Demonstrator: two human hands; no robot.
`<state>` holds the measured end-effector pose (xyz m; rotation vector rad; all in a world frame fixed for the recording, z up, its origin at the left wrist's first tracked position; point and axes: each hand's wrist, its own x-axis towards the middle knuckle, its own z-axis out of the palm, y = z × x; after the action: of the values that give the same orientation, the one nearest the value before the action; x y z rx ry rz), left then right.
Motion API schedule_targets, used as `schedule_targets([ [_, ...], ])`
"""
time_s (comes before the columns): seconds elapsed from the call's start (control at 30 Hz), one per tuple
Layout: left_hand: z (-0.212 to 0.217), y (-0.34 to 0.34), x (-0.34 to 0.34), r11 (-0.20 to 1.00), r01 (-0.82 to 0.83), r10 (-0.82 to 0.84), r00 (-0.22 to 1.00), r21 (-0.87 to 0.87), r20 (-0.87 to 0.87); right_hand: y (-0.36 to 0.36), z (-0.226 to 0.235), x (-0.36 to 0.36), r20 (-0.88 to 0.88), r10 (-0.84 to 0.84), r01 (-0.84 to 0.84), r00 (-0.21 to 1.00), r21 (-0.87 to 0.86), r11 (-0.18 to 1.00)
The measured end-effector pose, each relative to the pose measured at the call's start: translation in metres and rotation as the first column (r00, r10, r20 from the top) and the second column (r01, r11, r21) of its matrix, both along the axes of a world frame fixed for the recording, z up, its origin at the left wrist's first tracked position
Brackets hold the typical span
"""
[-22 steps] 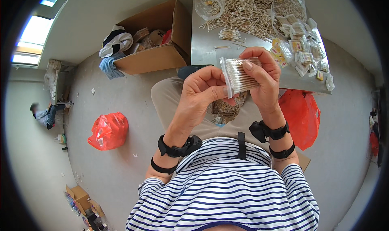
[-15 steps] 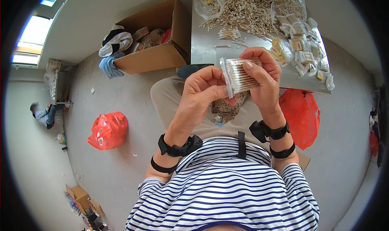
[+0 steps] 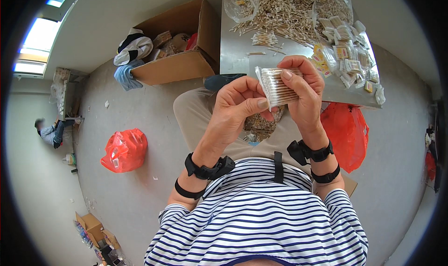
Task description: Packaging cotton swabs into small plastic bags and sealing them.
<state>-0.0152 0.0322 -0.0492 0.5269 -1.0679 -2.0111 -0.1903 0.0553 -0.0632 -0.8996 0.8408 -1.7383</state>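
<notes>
A small clear plastic packet of wooden-stemmed cotton swabs (image 3: 279, 86) is held up in front of the person's chest, just short of the near edge of the grey metal worktop (image 3: 233, 56). Its long axis runs up and slightly to the left, and the swabs inside lie crosswise, pointing left to right. Both forearms rise from the lower edge, wrists bent inward so the palms face each other. The left hand (image 3: 238, 109) is curled, its thumb and fingertips pinching the packet's lower left edge. The right hand (image 3: 303, 95) wraps the right side, fingers folded over the top and front. Both hands are closed on the packet. Beyond it on the worktop lie a heap of loose cotton swabs (image 3: 289, 11) and a pile of filled packets (image 3: 347, 56). On the floor to the left stand an open cardboard box (image 3: 179, 46) and a red plastic bag (image 3: 123, 149).
</notes>
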Motion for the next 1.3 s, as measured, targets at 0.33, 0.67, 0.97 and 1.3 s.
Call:
schedule_targets([
  [0.33,-0.012,-0.002,0.002,0.999,0.006,-0.005,1.0,-0.05,0.023,0.003,0.003,0.007,0.047,0.008,-0.008,0.999,0.014,1.0],
  [0.67,-0.011,-0.013,0.001,0.99,-0.14,0.141,0.99,-0.033,0.01,0.004,0.001,0.01,-0.075,0.045,-0.042,0.996,0.036,0.998],
  [0.97,-0.001,-0.017,0.003,0.991,-0.132,0.132,0.991,-0.005,-0.039,-0.001,-0.001,0.004,0.213,0.18,-0.207,0.96,0.11,0.972],
  [1.3,-0.017,-0.032,0.009,0.867,-0.118,0.233,0.955,-0.483,0.185,-0.004,-0.015,0.011,0.32,0.295,-0.38,0.9,0.247,0.891],
])
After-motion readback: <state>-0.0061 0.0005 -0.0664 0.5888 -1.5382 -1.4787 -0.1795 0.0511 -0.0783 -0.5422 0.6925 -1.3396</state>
